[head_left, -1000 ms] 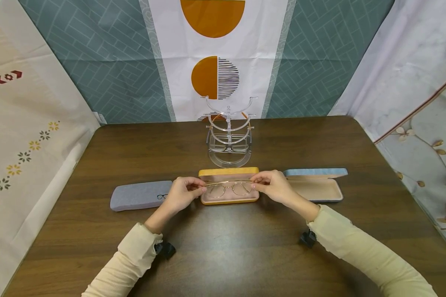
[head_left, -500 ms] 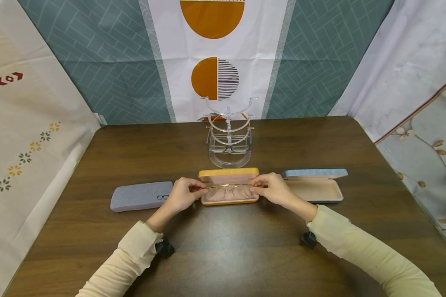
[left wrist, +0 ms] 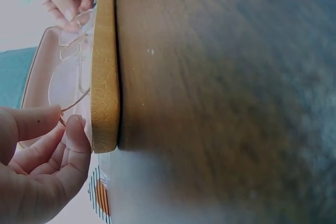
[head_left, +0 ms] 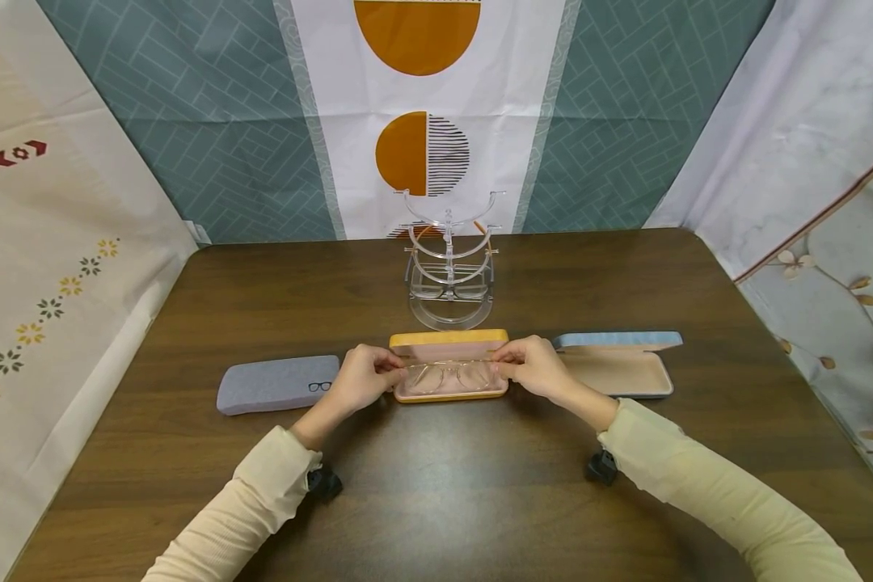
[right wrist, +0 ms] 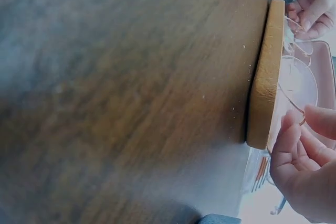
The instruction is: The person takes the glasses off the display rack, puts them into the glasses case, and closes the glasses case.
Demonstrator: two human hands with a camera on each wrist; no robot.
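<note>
Thin gold-rimmed eyeglasses point(head_left: 449, 370) are held level, low in the open yellow glasses case point(head_left: 448, 337) with a pink lining. My left hand point(head_left: 361, 378) pinches their left end between thumb and fingertips, and my right hand point(head_left: 535, 368) pinches the right end the same way. In the left wrist view, the thumb and fingers of the left hand point(left wrist: 50, 150) meet on the thin frame beside the yellow case wall point(left wrist: 104, 77). The right wrist view has the right hand point(right wrist: 304, 161) on the other end. Whether the eyeglasses touch the lining, I cannot tell.
A closed grey-blue glasses case point(head_left: 276, 385) lies left of the left hand. An open blue case point(head_left: 618, 339) with a beige lining sits to the right, partly behind the right hand. Behind the yellow case stands a clear tiered display stand point(head_left: 449, 271) bearing glasses.
Both hands have lowered the eyeglasses slightly into the yellow case over the last second, and the grip at both ends is kept. The cases and stand have not moved.
</note>
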